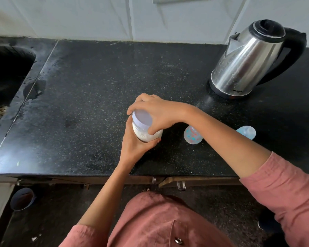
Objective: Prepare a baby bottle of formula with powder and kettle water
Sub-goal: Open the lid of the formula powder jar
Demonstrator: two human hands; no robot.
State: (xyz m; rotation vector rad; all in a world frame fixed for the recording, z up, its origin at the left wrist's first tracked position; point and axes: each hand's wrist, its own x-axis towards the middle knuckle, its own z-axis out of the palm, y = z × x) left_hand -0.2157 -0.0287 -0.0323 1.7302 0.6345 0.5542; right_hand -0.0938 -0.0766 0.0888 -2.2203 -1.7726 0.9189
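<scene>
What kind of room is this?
Most likely a home kitchen: black speckled counter with a sink at its left end, steel electric kettle by the tiled wall. Left hand and right hand grip a powder jar.

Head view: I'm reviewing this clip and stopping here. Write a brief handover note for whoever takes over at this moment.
Left hand: grips the powder jar round its body.
Right hand: grips the jar's white lid from above; the lid is on.
Baby bottle: stands on the counter right of the jar, partly behind the right forearm. A blue cap lies further right. The kettle stands at the back right.
Done: things laid out; bottle apparently uncapped.
Left: open the jar, put powder in the bottle, add kettle water, close the bottle.
</scene>
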